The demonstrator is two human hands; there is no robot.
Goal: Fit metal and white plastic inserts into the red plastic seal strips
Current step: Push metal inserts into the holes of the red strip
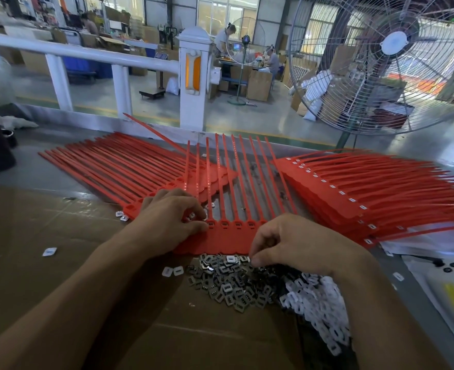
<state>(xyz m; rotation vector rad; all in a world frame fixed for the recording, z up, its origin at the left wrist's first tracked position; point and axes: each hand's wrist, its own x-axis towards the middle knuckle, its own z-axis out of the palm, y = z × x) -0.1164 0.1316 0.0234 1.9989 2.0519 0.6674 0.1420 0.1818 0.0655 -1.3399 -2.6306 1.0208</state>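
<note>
A joined row of red seal strips (228, 236) lies in front of me, tails pointing away. My left hand (172, 214) rests on its left end, thumb and fingertips pinched at the leftmost lock socket; what they pinch is hidden. My right hand (295, 241) hovers over the strip's near edge, fingers curled down, fingertips pinching at the top of the pile of metal inserts (228, 284). A heap of white plastic inserts (319, 308) lies right of the metal ones, partly under my right wrist.
A stack of red strips without inserts (119, 166) lies at the left, a stack fitted with white inserts (354, 188) at the right. Loose white inserts (49, 251) dot the brown cardboard. A large fan (396, 49) stands behind; a white railing (193, 76) runs beyond the table.
</note>
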